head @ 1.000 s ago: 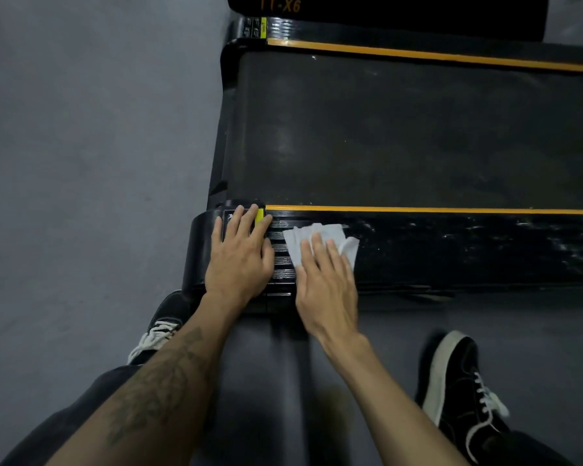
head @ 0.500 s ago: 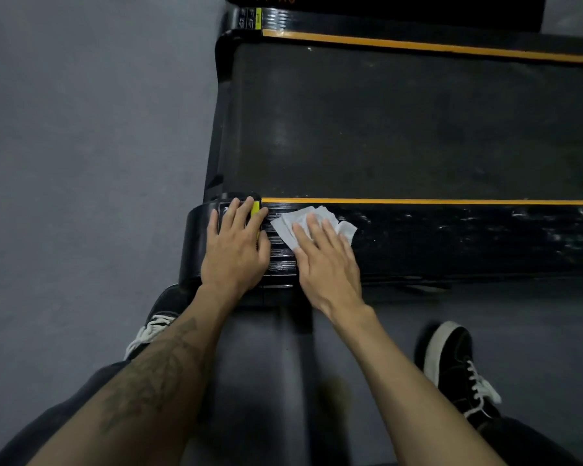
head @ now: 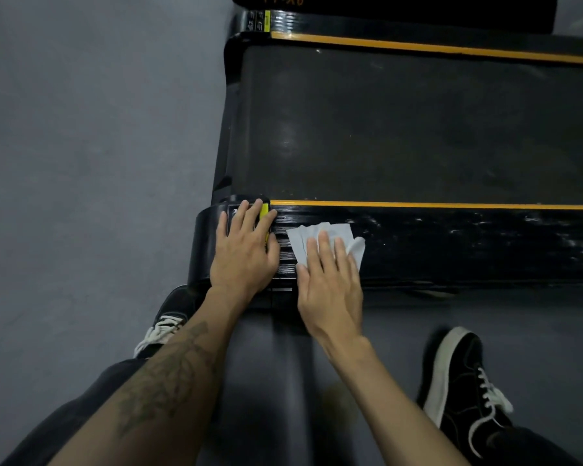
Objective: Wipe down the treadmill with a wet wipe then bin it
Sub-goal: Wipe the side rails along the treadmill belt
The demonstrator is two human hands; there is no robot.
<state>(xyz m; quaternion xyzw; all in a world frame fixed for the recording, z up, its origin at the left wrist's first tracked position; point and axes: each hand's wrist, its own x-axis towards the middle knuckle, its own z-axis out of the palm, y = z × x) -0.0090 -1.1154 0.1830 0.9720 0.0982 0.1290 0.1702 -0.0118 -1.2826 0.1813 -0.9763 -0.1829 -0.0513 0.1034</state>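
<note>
The wipe [head: 330, 235] is white and lies flat on the black side rail of the treadmill [head: 418, 129], near the middle of the frame. The right hand [head: 330, 284] presses down on it with flat fingers held close together. The left hand [head: 244, 250] lies flat just beside it, fingers a little spread, on the rail's end. Two black shoes stand on the grey floor [head: 81, 163].

We were in what looked like a gym or a home workout room: a black treadmill [head: 418, 129] with orange stripes along its side rails and a worn running belt stood on a plain grey floor [head: 81, 163], and we wore black lace-up sneakers [head: 461, 381].
</note>
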